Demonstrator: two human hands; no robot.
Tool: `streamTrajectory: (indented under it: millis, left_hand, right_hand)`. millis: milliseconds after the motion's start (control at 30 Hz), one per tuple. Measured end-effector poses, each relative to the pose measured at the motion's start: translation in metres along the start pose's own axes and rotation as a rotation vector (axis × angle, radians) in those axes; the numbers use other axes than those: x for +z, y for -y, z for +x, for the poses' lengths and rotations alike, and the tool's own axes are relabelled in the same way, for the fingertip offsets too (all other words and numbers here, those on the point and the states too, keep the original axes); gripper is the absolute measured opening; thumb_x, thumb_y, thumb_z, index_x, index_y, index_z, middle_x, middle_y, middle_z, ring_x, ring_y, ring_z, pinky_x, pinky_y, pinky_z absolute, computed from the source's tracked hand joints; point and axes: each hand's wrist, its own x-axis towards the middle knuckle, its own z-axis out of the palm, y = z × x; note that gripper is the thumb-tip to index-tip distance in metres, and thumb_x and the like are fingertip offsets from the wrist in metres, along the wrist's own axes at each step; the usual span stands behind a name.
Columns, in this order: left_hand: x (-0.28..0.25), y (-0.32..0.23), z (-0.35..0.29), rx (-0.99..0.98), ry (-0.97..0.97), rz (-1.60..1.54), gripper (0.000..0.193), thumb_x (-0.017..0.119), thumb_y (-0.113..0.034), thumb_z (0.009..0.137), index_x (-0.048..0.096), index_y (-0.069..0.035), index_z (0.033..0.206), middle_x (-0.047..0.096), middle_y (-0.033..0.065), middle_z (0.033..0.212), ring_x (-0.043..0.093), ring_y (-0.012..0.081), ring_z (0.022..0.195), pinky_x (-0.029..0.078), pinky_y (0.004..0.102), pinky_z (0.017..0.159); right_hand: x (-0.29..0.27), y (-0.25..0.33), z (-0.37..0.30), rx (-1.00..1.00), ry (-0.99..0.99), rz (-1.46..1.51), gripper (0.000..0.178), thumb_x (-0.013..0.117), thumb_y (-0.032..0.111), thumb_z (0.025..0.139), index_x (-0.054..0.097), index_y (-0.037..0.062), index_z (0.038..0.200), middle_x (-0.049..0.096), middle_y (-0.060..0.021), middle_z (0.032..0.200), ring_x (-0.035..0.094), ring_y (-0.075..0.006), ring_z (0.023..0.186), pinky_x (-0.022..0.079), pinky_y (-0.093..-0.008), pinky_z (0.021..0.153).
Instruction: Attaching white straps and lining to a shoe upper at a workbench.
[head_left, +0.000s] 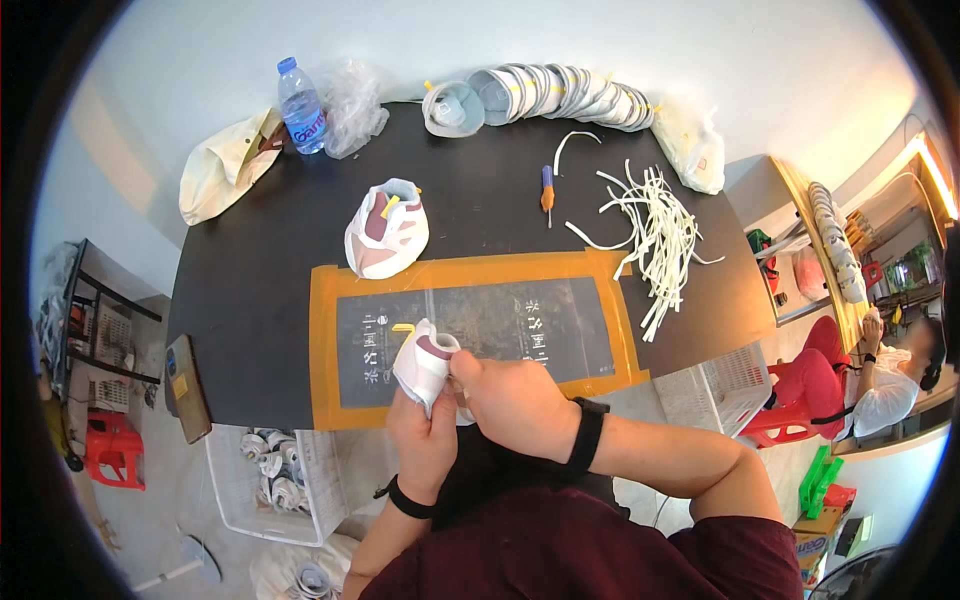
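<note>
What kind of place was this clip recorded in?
Probably a small shoe workshop. Both hands hold a small white shoe over a black table. On it lie another shoe, a row of uppers and a pile of white laces.

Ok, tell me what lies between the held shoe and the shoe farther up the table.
In the head view, only the mat's orange border and dark panel lie between the held shoe and the other shoe.

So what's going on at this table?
A person holds a small white shoe in both hands, the left hand under it and the right hand at its opening, over a black table. Another shoe sits further back, with a screwdriver and loose white laces to the right.
</note>
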Motion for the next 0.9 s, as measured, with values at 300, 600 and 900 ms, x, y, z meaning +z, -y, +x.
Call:
streamTrajectory:
  millis: [300,600,900]
  left_hand:
    - [-0.001,-0.006,0.002,-0.018,0.034,-0.047,0.026,0.058,-0.004,0.095,0.062,0.001,0.120,0.066,0.0118,0.107,0.064,0.0213,0.094,0.050,0.0332,0.083]
    - [0.001,-0.005,0.006,0.012,0.036,0.055,0.025,0.057,0.000,0.092,0.063,0.001,0.116,0.065,0.0163,0.098,0.065,0.0315,0.086,0.051,0.0377,0.074]
    - [0.001,-0.002,0.008,0.097,0.000,0.012,0.026,0.056,-0.001,0.093,0.062,0.002,0.118,0.064,0.0187,0.096,0.064,0.0359,0.085,0.050,0.0395,0.073]
  right_hand:
    - [0.007,-0.003,0.004,0.069,0.124,-0.016,0.013,0.056,0.013,0.090,0.052,0.0027,0.096,0.066,-0.0194,0.083,0.067,-0.0386,0.082,0.052,-0.0469,0.069]
    - [0.005,-0.007,0.007,-0.055,0.066,-0.089,0.013,0.057,0.011,0.089,0.054,0.0011,0.096,0.062,-0.0169,0.079,0.066,-0.0292,0.075,0.051,-0.0368,0.058]
    - [0.006,0.002,0.011,0.088,0.130,-0.054,0.016,0.054,0.012,0.090,0.055,-0.0002,0.100,0.065,-0.0238,0.083,0.068,-0.0352,0.081,0.053,-0.0430,0.061]
